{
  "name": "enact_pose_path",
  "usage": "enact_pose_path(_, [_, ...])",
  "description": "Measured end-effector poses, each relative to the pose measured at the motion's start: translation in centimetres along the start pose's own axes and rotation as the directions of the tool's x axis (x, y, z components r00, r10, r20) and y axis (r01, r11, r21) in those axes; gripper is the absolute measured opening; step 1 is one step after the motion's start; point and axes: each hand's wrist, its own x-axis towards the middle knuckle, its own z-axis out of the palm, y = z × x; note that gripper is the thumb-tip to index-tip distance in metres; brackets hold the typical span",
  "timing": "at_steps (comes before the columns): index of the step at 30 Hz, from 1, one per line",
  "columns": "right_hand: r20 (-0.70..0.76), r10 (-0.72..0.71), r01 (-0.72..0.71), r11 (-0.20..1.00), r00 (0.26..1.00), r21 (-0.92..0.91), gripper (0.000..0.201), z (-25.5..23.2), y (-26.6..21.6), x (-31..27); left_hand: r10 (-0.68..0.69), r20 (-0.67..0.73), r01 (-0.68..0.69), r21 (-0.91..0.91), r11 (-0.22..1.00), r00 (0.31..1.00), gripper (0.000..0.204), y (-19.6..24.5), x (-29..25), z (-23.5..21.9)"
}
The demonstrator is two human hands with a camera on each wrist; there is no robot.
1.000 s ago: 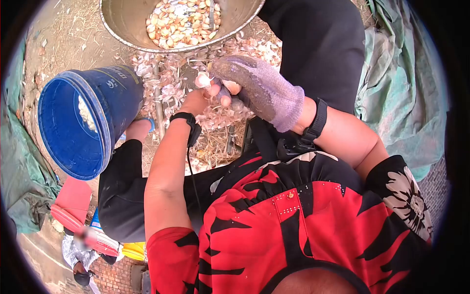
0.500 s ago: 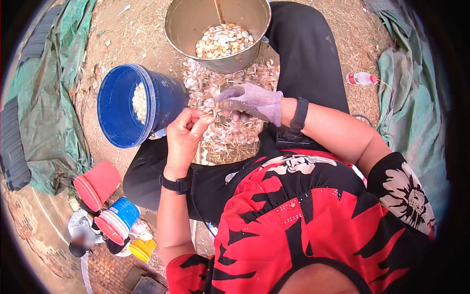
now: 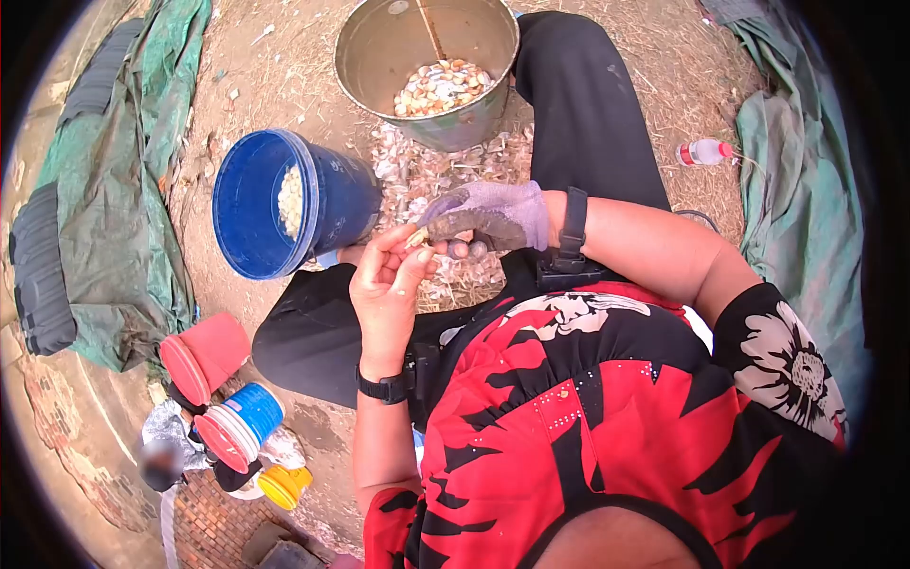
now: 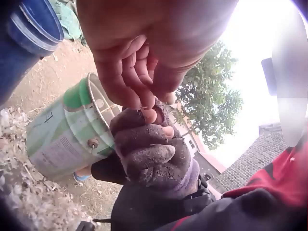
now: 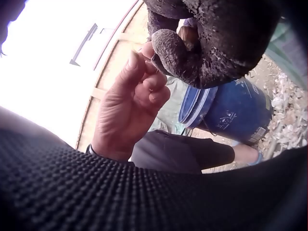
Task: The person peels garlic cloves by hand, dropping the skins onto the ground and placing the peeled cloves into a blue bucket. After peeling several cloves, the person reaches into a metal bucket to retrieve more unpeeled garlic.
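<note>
The bare left hand (image 3: 387, 294) is raised against the gloved right hand (image 3: 493, 216), palm turned up. A small pale yellowish garlic piece (image 3: 418, 237) lies where the fingertips meet, pinched by the left thumb and fingers. In the left wrist view, the left hand's (image 4: 149, 48) bent fingers touch the dirty glove (image 4: 149, 149), whose bare fingertips poke out. Seen from the right wrist, the right hand (image 5: 211, 43) curls its fingers round a brownish garlic clove (image 5: 187, 36), partly hidden by the glove.
A metal pail (image 3: 455, 128) of unpeeled cloves stands ahead, a tilted blue bucket (image 3: 355, 204) with pale cloves at left. Papery skins (image 3: 408, 156) cover the ground between the legs. Red, blue and yellow buckets (image 3: 284, 486) stand lower left beside another person; a bottle (image 3: 703, 152) lies right.
The left hand was lower and apart from the glove half a second ago; it has moved right to meet the glove's fingertips. Earlier both hands were together over the skins. The view has shifted.
</note>
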Motion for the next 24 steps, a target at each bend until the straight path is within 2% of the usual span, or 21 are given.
enact_pose_path(4, [0.057, -0.024, 0.021, 0.999, 0.998, 0.041, 0.021, 0.1, 0.0, -0.1, -0.027, 0.014, 0.028, -0.088, 0.996, 1.0, 0.023, -1.2, 0.2, -0.5])
enact_pose_path(6, [0.059, -0.033, 0.03, 0.999, 0.998, 0.044, 0.022, 0.1, 0.1, 0.0, 0.14, -0.002, -0.139, 0.106, 0.985, 0.99, 0.022, -1.9, 0.4, -1.1])
enact_pose_path(7, [0.001, -0.057, 0.057, 0.997, 0.998, -0.06, 0.024, 0.0, 0.2, 0.4, 0.137, -0.003, -0.136, 0.105, 0.985, 0.991, 0.022, -1.9, 0.4, -1.2])
enact_pose_path(8, [-0.054, -0.086, 0.076, 0.984, 0.995, -0.163, 0.026, -0.1, 0.3, 0.6, 0.102, -0.024, -0.1, 0.074, 0.992, 0.994, 0.022, -1.8, 0.3, -1.2])
enact_pose_path(10, [-0.076, -0.112, 0.095, 0.977, 0.991, -0.192, 0.028, -0.3, 0.4, 0.7, 0.06, -0.046, -0.058, 0.043, 0.997, 0.997, 0.021, -1.4, 0.2, -1.1])
enact_pose_path(13, [-0.085, -0.136, 0.115, 0.968, 0.987, -0.223, 0.029, -0.6, 0.4, 0.6, -0.033, -0.045, 0.039, 0.14, 0.989, 0.998, 0.02, -1.3, 0.2, -1.0])
enact_pose_path(16, [-0.063, -0.14, 0.12, 0.959, 0.988, -0.256, 0.03, -0.4, 0.2, 0.4, 0.031, -0.028, -0.023, 0.241, 0.97, 0.999, 0.02, -2.0, 0.4, -1.3])
enact_pose_path(17, [-0.05, -0.148, 0.127, 0.948, 0.988, -0.293, 0.03, -0.2, 0.1, 0.3, 0.091, -0.014, -0.082, 0.335, 0.939, 0.996, 0.021, -2.0, 0.6, -1.4])
enact_pose_path(18, [-0.053, -0.146, 0.125, 0.949, 0.988, -0.29, 0.03, 0.1, -0.2, 0.0, 0.151, 0.007, -0.139, 0.425, 0.894, 0.989, 0.022, -2.0, 0.6, -1.5])
enact_pose_path(19, [-0.093, -0.123, 0.094, 0.958, 0.988, -0.271, 0.027, 0.4, -0.5, -0.2, 0.148, 0.007, -0.137, 0.424, 0.895, 0.989, 0.022, -1.9, 0.7, -1.4])
enact_pose_path(21, [-0.134, -0.098, 0.062, 0.966, 0.986, -0.25, 0.025, 0.2, -0.3, -0.1, 0.272, 0.068, -0.259, 0.588, 0.766, 0.96, 0.023, -1.2, 0.8, -1.1])
enact_pose_path(24, [-0.095, -0.127, 0.093, 0.948, 0.987, -0.303, 0.031, -0.5, 0.6, 0.7, 0.274, 0.091, -0.27, 0.616, 0.74, 0.958, 0.021, -1.1, 0.8, -1.2])
